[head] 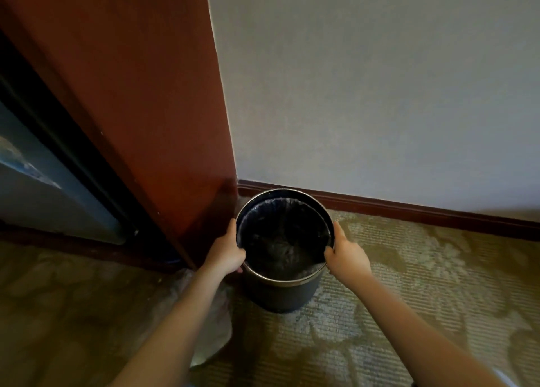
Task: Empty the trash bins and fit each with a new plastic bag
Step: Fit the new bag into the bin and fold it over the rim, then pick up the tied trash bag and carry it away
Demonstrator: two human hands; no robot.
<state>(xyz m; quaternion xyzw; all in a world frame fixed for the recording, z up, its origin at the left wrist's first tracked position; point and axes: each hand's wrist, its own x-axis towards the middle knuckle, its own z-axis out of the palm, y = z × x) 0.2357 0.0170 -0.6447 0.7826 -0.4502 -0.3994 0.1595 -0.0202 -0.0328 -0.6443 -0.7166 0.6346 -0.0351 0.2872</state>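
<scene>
**Bin in the corner, both hands on its inner ring**

1. Bin [280, 297]: round, dark-walled, with a bright metal rim. It stands upright on the carpet [409, 275] in the corner, close to the baseboard [409, 207] and just beside the foot of a red-brown wooden panel [146, 100].
2. Contents: a dark ring [329, 223] sits inside the rim. Its far side is slightly off-centre from the rim, leaving a narrow gap there. A clear bag [277, 204] hangs from this ring and lines the inside. Its film is wrinkled, pale at the top edge and dark further down. Only the crumpled film shows at the bottom.
3. Left hand [225, 252]: it grips the left side of the ring, thumb hooked over the edge into the opening and fingers curled round the outside.
4. Right hand [346, 255]: it grips the right side in the same way, thumb over the edge, forefinger laid along the outside of the ring, the other fingers curled below.
5. Surroundings: a second clear bag, the floor bag [210, 325], lies slack on the carpet left of the bin, partly hidden by the left forearm. What it holds cannot be made out.
</scene>
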